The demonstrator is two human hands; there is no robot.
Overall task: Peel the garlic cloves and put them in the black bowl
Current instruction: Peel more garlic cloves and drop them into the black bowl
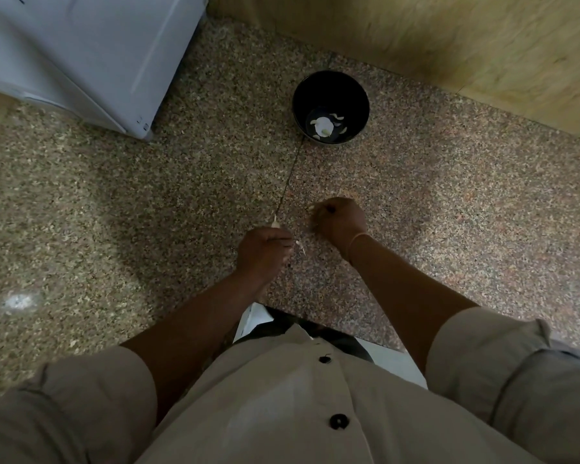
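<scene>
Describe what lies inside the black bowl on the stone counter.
Several pale peeled garlic cloves lie on the bottom of the black bowl. Its near wall hides part of the bottom, so an exact count is not possible.

Speckled counter (215, 182) lies open up to the black bowl (329, 88); white appliance (81, 45) left, wooden wall (449, 38) behind.

You stand at a domestic kitchen counter: speckled granite worktop (181, 195), white appliance (81, 55), wood-panelled wall (449, 38).

speckled stone counter (449, 202) carries black bowl (331, 107) (pale cloves inside), white appliance (91, 58)
</scene>
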